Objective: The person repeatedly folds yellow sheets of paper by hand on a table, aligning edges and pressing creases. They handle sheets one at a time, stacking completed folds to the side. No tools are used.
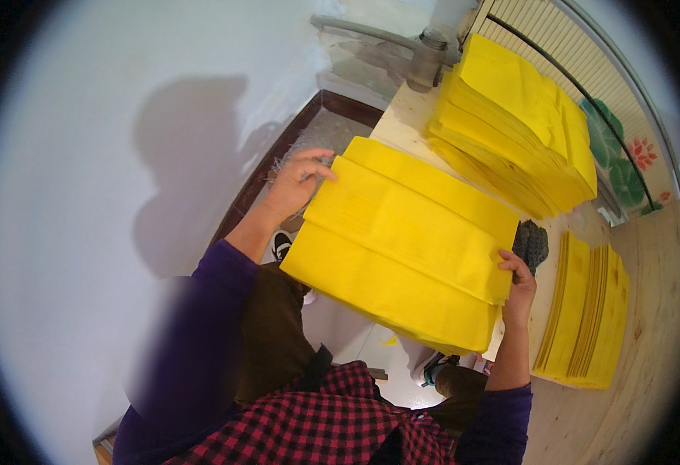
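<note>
Leftmost, the left hand [297,182] pinches the far end of a thick yellow paper bundle [406,244], while the right hand [518,283] clamps the near end, lifted off the wooden table [657,325]. Likely floppy, fairly heavy, sheets prone to sliding; gripping both ends suits. Beyond the right grip sit a tall yellow stack [518,124] and flat yellow pile [584,310], leaving little room

Left hand [297,182]: upper centre of the frame, fingers spread and curled forward, thumb pointing right. Left forearm: bare, running down-left into a purple sleeve at lower left. Right hand [518,283]: right of centre, fingers bent, closed in a grip. Right forearm: bare, rising near vertical from a purple sleeve at the lower right edge.
</note>
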Available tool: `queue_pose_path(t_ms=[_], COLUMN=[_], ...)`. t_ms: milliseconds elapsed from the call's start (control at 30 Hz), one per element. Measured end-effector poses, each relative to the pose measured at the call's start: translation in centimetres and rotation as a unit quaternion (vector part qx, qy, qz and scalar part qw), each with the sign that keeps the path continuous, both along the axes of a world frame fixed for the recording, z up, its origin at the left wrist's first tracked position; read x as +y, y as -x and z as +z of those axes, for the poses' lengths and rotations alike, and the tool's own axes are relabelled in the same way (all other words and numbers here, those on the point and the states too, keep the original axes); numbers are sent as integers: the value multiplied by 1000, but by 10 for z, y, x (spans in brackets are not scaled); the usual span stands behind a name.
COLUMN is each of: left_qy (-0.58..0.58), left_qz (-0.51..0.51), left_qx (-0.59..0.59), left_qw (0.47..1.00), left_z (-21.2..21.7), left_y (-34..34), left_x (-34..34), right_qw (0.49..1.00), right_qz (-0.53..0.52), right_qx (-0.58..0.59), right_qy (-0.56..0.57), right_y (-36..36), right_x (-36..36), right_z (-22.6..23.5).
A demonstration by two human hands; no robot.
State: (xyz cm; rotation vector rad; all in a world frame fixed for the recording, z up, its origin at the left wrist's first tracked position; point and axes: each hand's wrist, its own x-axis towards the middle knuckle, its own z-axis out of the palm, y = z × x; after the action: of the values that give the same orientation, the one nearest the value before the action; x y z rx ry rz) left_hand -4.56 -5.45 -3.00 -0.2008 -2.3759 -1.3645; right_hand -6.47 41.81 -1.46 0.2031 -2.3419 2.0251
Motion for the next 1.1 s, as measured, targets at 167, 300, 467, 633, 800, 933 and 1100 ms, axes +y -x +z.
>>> queue_pose_path(t_ms=[167,300,467,633,800,933,1100], left_qy=[-125,-153,-5,157,323,354,366], left_qz=[33,91,50,-84,-122,-83,-69], left_qx=[-34,-43,89,39,-77,-104,-73], left_qw=[991,983,995,983,935,926,925], left_z=[2,12,43,68,65,47,29], left_y=[-4,-5,-4,-7,-3,1,2], left_x=[-8,-7,23,100,166,171,167], right_qw=[1000,1000,999,1000,999,999,999], right_qz=[8,11,21,19,24,31,40], right_qx=[19,8,24,19,21,32,23], right_qy=[-5,9,6,-7,-9,-18,-16], right_y=[0,0,1,-1,-2,-1,-7], right_x=[2,2,3,4,1,1,6], right_z=[-1,-2,-4,-3,-2,-4,-3])
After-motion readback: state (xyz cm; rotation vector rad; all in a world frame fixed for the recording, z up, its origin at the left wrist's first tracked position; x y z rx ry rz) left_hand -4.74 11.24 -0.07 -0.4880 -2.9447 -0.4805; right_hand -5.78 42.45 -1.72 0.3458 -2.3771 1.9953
